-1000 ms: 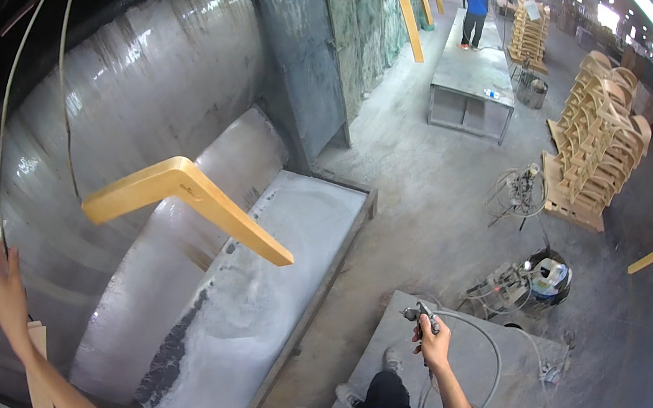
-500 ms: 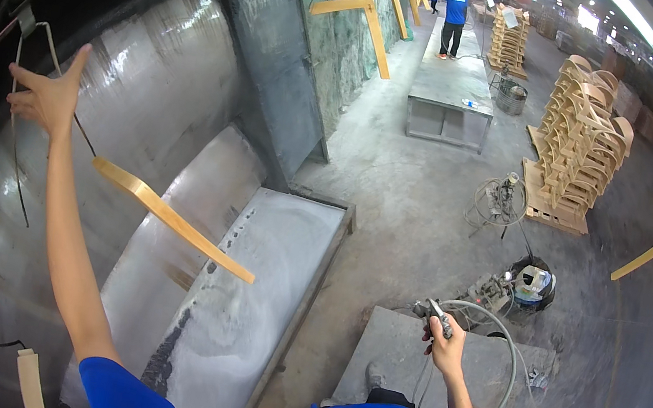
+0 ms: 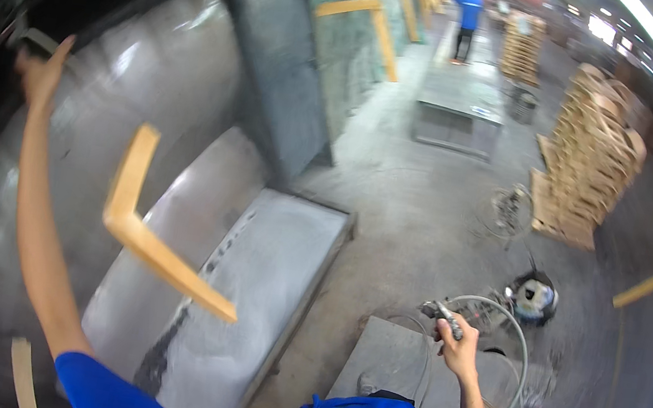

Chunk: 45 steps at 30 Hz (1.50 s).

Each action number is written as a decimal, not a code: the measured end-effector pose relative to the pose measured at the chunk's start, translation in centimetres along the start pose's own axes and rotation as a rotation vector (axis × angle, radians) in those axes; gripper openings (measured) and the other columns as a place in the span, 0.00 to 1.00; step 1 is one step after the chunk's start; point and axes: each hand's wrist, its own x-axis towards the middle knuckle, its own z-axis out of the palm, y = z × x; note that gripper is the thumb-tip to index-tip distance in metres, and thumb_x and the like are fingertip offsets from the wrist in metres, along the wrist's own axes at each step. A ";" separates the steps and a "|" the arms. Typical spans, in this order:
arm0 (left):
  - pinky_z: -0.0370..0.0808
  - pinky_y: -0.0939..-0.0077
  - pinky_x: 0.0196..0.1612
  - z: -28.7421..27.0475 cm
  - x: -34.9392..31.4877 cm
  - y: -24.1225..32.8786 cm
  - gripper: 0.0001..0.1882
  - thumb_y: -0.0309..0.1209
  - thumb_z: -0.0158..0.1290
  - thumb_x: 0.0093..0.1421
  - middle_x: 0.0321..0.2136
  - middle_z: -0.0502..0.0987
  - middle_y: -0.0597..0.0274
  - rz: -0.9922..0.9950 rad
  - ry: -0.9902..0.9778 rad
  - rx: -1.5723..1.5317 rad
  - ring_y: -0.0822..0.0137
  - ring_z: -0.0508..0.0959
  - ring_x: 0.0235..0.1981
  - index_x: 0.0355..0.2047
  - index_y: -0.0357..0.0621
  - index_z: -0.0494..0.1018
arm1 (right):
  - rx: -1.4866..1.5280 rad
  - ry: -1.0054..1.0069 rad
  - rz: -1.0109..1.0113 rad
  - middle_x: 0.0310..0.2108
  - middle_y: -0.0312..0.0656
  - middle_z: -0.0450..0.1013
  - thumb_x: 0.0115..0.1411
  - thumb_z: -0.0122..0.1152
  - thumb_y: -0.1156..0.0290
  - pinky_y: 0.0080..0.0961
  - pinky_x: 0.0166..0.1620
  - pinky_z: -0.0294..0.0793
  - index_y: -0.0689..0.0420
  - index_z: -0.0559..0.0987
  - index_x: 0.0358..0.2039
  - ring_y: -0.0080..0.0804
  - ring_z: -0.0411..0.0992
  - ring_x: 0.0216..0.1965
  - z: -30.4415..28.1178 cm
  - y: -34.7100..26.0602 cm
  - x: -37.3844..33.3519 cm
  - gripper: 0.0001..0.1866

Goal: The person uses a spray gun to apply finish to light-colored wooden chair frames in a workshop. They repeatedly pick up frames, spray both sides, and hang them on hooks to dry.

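My left hand [image 3: 42,81] is raised at the far left beside a dark metal hanger [image 3: 37,38]. One finger points up, and motion smears the others, so their grip is unclear. An L-shaped light wooden piece [image 3: 166,258] hangs to the right of my left forearm, in front of a grey metal booth wall. At the lower right my right hand [image 3: 459,346] is closed round a spray gun [image 3: 445,316], its nozzle toward the left. A pale hose [image 3: 522,351] loops from the gun down past my right forearm.
A metal trough [image 3: 272,255] coated in whitish residue lies below the wooden piece. Another wooden piece [image 3: 652,282] hangs at the right. A pail [image 3: 533,298] and spray equipment stand on the floor. Stacked wooden frames [image 3: 595,160] and a person in blue [image 3: 467,22] are farther off.
The hanging wooden piece has swung round, showing its L shape. My left hand has moved left to the hanger, its fingers no longer clearly spread. My right hand still grips the spray gun.
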 end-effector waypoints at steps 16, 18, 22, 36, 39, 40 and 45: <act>0.81 0.74 0.44 0.6 -0.2 5.1 0.60 0.32 0.72 0.56 0.46 0.74 0.46 -0.246 -0.502 -0.375 0.65 0.80 0.45 0.72 0.29 0.37 | 0.430 -0.643 -0.719 0.26 0.47 0.79 0.67 0.61 0.41 0.22 0.23 0.77 0.70 0.79 0.52 0.30 0.79 0.23 5.6 -22.6 8.3 0.37; 0.80 0.76 0.40 0.6 -0.2 5.1 0.60 0.32 0.72 0.56 0.43 0.75 0.48 -0.236 -0.494 -0.392 0.66 0.80 0.42 0.72 0.29 0.37 | 0.471 -0.710 -0.804 0.26 0.46 0.80 0.65 0.62 0.41 0.22 0.25 0.78 0.70 0.79 0.50 0.31 0.80 0.23 7.1 -24.8 8.2 0.37; 0.74 0.81 0.29 0.9 -0.3 5.0 0.60 0.32 0.72 0.56 0.35 0.76 0.54 -0.206 -0.517 -0.418 0.71 0.78 0.32 0.72 0.27 0.37 | 0.328 -0.702 -0.912 0.26 0.45 0.80 0.66 0.64 0.44 0.21 0.27 0.78 0.68 0.82 0.47 0.31 0.81 0.24 9.0 -27.7 9.1 0.33; 0.78 0.74 0.28 2.1 -0.9 6.5 0.34 0.32 0.75 0.51 0.30 0.78 0.58 -0.097 -0.481 -0.236 0.69 0.81 0.31 0.47 0.33 0.64 | 0.023 -0.272 -0.856 0.31 0.41 0.77 0.71 0.60 0.67 0.16 0.23 0.70 0.65 0.75 0.59 0.21 0.73 0.26 5.1 -31.1 14.1 0.20; 0.83 0.63 0.35 2.1 -1.3 6.6 0.42 0.37 0.80 0.41 0.41 0.80 0.46 -0.112 -0.265 -0.227 0.61 0.84 0.37 0.48 0.31 0.65 | -0.010 -0.374 -0.765 0.33 0.44 0.78 0.71 0.60 0.62 0.16 0.18 0.69 0.64 0.74 0.58 0.24 0.74 0.25 5.5 -36.9 14.1 0.22; 0.82 0.62 0.42 1.8 -1.5 6.4 0.47 0.41 0.81 0.37 0.44 0.79 0.43 -0.031 -0.163 -0.051 0.56 0.83 0.42 0.49 0.31 0.65 | -0.104 -0.357 -0.792 0.32 0.43 0.78 0.71 0.61 0.62 0.16 0.19 0.70 0.63 0.75 0.56 0.23 0.74 0.25 6.2 -39.4 13.7 0.21; 0.77 0.55 0.56 0.8 -2.3 5.7 0.57 0.51 0.80 0.31 0.51 0.77 0.35 0.015 -0.065 0.193 0.41 0.79 0.55 0.55 0.33 0.62 | -0.327 -0.584 -1.133 0.27 0.39 0.79 0.69 0.64 0.59 0.17 0.22 0.73 0.59 0.82 0.49 0.20 0.75 0.23 12.8 -51.1 8.8 0.17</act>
